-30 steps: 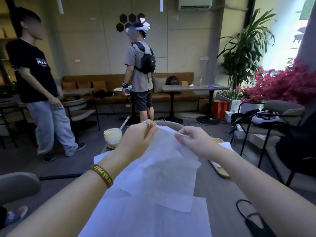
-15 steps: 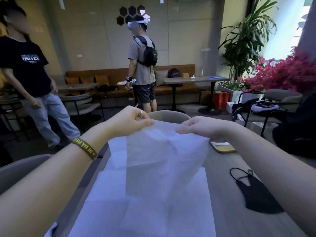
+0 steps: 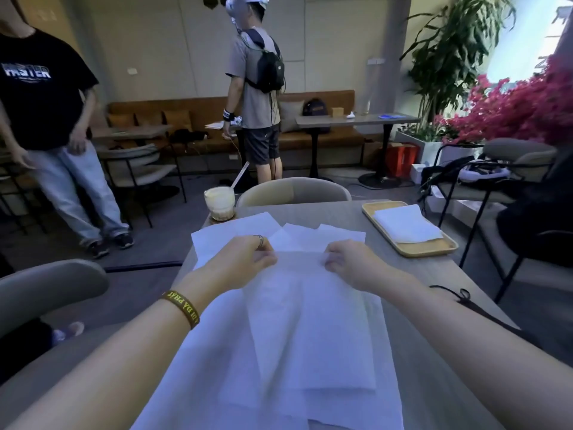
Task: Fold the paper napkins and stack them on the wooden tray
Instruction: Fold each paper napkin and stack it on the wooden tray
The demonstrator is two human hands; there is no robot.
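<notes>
A thin white paper napkin (image 3: 313,321) lies spread in front of me on top of several other loose napkins (image 3: 248,234). My left hand (image 3: 245,259) pinches its far left corner and my right hand (image 3: 347,259) pinches its far right corner, both low over the table. The wooden tray (image 3: 424,251) sits at the far right of the table with a stack of folded napkins (image 3: 406,223) on it.
A glass of pale drink with a straw (image 3: 219,201) stands at the table's far left corner. A black face mask (image 3: 459,297) lies by my right forearm. A chair back (image 3: 294,190) is across the table; two people stand beyond it.
Both hands, still pinching the napkin's corners, have come down from chest height and laid the napkin flat on the pile. The view has tilted down toward the table.
</notes>
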